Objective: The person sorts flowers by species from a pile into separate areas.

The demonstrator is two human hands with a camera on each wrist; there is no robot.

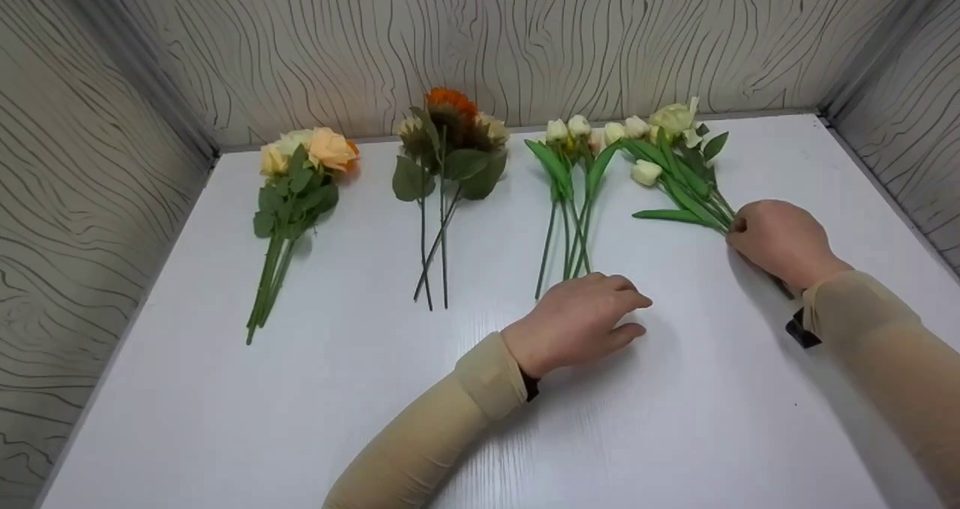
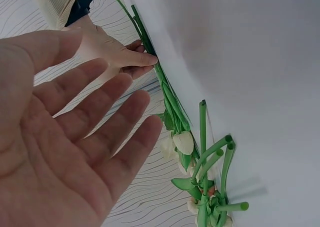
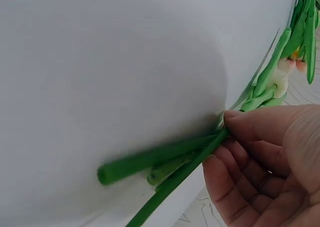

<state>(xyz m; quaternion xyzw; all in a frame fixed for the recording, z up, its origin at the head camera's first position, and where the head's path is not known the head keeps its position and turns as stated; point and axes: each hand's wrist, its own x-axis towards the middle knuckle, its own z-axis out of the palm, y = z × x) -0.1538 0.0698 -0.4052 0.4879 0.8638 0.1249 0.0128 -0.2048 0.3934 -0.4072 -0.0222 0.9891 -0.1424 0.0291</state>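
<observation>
At the right of the head view my right hand [image 1: 784, 241] pinches the green stems of a bunch of white flowers [image 1: 679, 168]. In the right wrist view thumb and fingers [image 3: 255, 124] close round those stems [image 3: 185, 162], whose cut ends stick out past the hand. My left hand [image 1: 581, 321], palm down and fingers spread, is over the table just below the stem ends of the white tulips [image 1: 574, 187]. It holds nothing; the left wrist view shows its bare palm [image 2: 65, 142] and straight, parted fingers.
Farther left on the white table [image 1: 247, 419] lie orange and cream flowers with dark stems [image 1: 450, 142]. A bunch of peach roses [image 1: 330, 149] lies at the far left. A wood-grain patterned wall [image 1: 360, 44] rises behind the table, with side walls left and right.
</observation>
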